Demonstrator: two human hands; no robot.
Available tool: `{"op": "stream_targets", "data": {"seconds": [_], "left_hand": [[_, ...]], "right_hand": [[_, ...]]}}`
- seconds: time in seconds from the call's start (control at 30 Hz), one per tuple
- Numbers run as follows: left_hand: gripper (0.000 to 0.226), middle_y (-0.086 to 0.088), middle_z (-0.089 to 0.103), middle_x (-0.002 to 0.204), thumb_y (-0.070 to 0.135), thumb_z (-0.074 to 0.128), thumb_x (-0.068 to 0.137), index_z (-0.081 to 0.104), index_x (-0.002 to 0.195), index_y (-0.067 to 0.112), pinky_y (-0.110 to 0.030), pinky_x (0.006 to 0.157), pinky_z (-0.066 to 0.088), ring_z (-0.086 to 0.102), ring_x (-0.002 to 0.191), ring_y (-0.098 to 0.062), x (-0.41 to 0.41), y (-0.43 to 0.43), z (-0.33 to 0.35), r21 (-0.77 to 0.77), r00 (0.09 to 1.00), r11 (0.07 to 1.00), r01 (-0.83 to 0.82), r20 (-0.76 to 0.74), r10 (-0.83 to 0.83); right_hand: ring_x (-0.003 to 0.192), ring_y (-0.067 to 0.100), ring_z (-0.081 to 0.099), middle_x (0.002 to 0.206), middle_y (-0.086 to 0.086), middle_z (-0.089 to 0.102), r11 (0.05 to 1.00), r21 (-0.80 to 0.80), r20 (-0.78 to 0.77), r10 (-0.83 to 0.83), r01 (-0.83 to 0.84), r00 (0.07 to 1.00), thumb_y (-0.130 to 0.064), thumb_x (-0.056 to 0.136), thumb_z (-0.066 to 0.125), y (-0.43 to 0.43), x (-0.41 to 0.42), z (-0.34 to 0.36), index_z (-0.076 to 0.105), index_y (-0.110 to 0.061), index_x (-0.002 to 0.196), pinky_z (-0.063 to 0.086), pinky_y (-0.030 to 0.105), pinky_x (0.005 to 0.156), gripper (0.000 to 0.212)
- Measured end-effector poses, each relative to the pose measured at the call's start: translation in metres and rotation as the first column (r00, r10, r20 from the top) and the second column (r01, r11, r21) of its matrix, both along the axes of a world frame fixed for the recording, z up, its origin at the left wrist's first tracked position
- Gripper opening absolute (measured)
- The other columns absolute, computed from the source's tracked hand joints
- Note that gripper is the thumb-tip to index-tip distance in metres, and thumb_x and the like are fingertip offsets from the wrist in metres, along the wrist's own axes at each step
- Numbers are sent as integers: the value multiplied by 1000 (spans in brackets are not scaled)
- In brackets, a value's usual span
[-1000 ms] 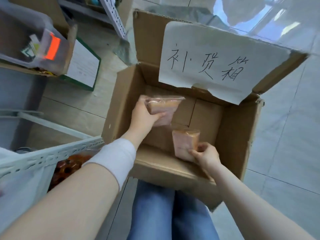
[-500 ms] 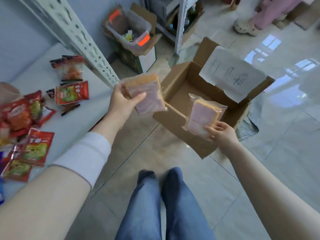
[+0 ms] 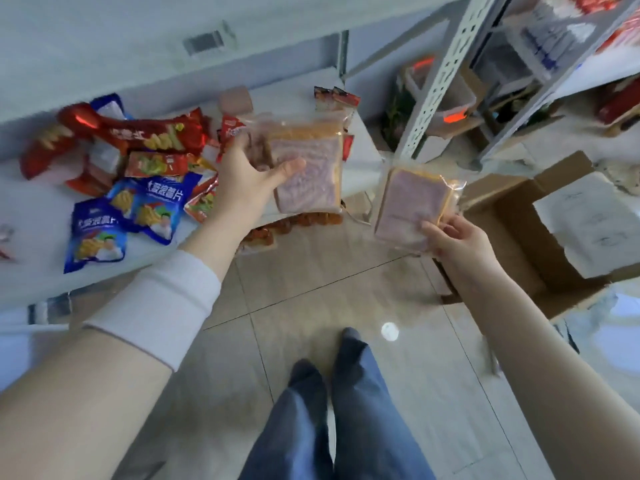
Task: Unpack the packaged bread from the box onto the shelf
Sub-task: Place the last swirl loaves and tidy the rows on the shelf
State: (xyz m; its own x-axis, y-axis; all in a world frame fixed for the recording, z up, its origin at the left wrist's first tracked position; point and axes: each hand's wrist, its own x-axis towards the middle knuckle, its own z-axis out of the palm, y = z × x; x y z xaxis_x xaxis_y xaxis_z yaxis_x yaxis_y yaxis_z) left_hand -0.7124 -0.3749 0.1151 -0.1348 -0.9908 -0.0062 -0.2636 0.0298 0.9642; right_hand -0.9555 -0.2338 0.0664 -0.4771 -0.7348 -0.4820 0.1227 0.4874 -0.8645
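Right hand (image 3: pixel 460 240) pinches right bread pack (image 3: pixel 408 202) by its near corner, over the floor (image 3: pixel 311 299) beside the box (image 3: pixel 512 216); looks queued. Left hand (image 3: pixel 249 181) grips left bread pack (image 3: pixel 308 168) by its edge over the shelf (image 3: pixel 34 216) lip, probably about to set it down. Snack packets (image 3: pixel 138 199) litter the shelf; metal racking (image 3: pixel 440 74) far right.

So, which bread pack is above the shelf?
The left pack, in the left hand: it is over the end of the shelf. The right pack, in the right hand, is over the floor.

A clear-wrapped bread pack (image 3: pixel 308 174) is held above the shelf's (image 3: pixel 27 216) edge; a second pack (image 3: pixel 408 202) is held beside the shelf.
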Motion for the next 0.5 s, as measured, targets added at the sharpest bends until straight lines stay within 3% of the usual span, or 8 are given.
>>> {"op": "stream_targets", "data": {"seconds": [0.07,0.1,0.17,0.23,0.3,0.4,0.5], "left_hand": [[48,-4,64,100,15,77,72,52,113,11,-3,68,43,61,77,6,36,-2,14,-25,997,997,-69,-17,69],[48,-7,64,95,15,77,72,53,113,6,-3,67,42,59,74,9,52,-4,23,-45,994,993,-110,-17,109],[40,0,57,75,16,77,71,57,104,5,-2,62,38,52,63,19,82,-12,41,-89,982,978,-188,-11,188],[28,19,55,65,14,77,71,54,85,21,-1,58,36,49,58,20,112,-20,57,-126,962,954,-271,-15,271],[32,24,53,60,11,76,72,49,75,28,0,54,36,50,55,18,138,-28,75,-173,934,918,-358,-43,356],[31,18,54,70,11,75,72,51,76,29,-3,56,40,53,56,17,176,-48,97,-202,896,873,-445,-81,437],[28,15,60,78,10,75,73,54,82,27,-4,58,43,56,59,16,209,-74,113,-221,861,832,-509,-118,495]], "right_hand": [[79,21,63,90,10,68,996,-34,-75,82,-85,994,-24,81,70,-20,28,15,65,-9,101,54,29,73,26],[76,18,63,87,9,68,991,-53,-112,116,-123,987,-26,81,70,-31,40,23,66,-11,98,53,26,69,23],[66,9,63,78,2,68,977,-103,-147,170,-186,974,-25,79,71,-57,60,39,66,-17,88,51,19,61,13],[60,2,64,74,-5,68,955,-152,-166,228,-254,959,-23,78,71,-86,79,55,64,-19,85,49,14,56,10],[60,1,65,74,-6,69,929,-203,-198,270,-308,942,-24,78,72,-115,100,73,64,-19,86,48,12,53,11],[54,-3,63,62,-11,70,882,-275,-229,326,-382,917,-24,79,71,-160,133,101,65,-21,79,48,10,50,6],[60,-1,65,65,-14,71,832,-308,-252,396,-461,883,-26,79,71,-206,171,127,67,-23,81,51,14,55,5]]}}
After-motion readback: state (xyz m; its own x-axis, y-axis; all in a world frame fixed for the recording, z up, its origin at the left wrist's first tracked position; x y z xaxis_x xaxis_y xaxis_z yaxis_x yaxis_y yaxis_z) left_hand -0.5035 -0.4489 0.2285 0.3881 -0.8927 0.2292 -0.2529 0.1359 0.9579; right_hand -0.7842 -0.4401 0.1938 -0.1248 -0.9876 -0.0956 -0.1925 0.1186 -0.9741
